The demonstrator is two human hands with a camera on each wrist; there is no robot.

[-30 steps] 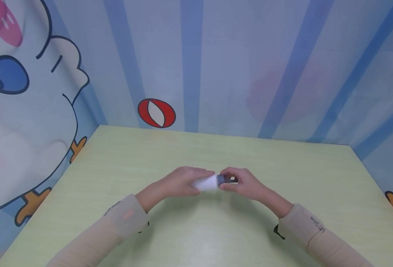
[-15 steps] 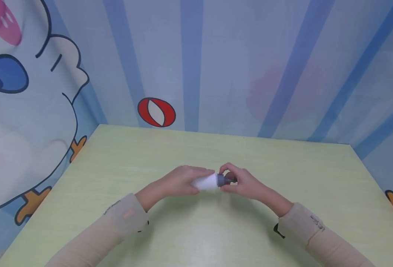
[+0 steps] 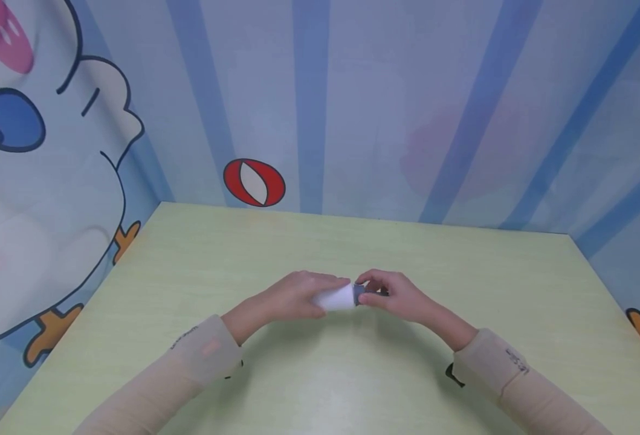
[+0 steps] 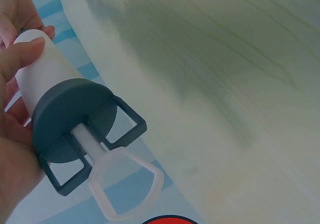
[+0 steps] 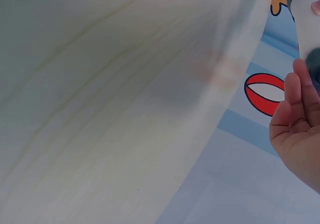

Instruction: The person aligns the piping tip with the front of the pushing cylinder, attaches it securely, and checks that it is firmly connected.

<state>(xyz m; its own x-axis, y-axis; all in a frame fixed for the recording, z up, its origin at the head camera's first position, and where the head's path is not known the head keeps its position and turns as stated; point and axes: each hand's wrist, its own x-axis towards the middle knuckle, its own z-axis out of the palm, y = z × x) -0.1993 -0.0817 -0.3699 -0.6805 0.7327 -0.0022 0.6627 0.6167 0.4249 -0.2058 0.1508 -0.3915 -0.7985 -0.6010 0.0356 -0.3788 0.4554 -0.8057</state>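
Note:
My left hand (image 3: pixel 295 296) holds a white syringe-like press (image 3: pixel 336 297) by its barrel, lying nearly level above the table. At its right end, the thumb and fingers of my right hand (image 3: pixel 401 295) pinch a dark grey cap (image 3: pixel 359 294); a thin dark piece sticks out toward the palm. Seen from the left wrist, the other end has a round dark grey flange (image 4: pixel 70 96) with two squared finger loops. A white ring handle (image 4: pixel 158 181) on a short rod comes out of it. The right wrist view catches only part of the right hand (image 5: pixel 300 144) and the barrel.
A pale green table (image 3: pixel 320 374) lies under both hands. Behind it rises a blue striped wall (image 3: pixel 363 121) printed with a red and white ball (image 3: pixel 254 182). Cartoon figures cover the side walls.
The right hand's fingers lifted and spread at the cap, then closed again with the thumb farther forward and higher on it. The left hand and the barrel have stayed in place.

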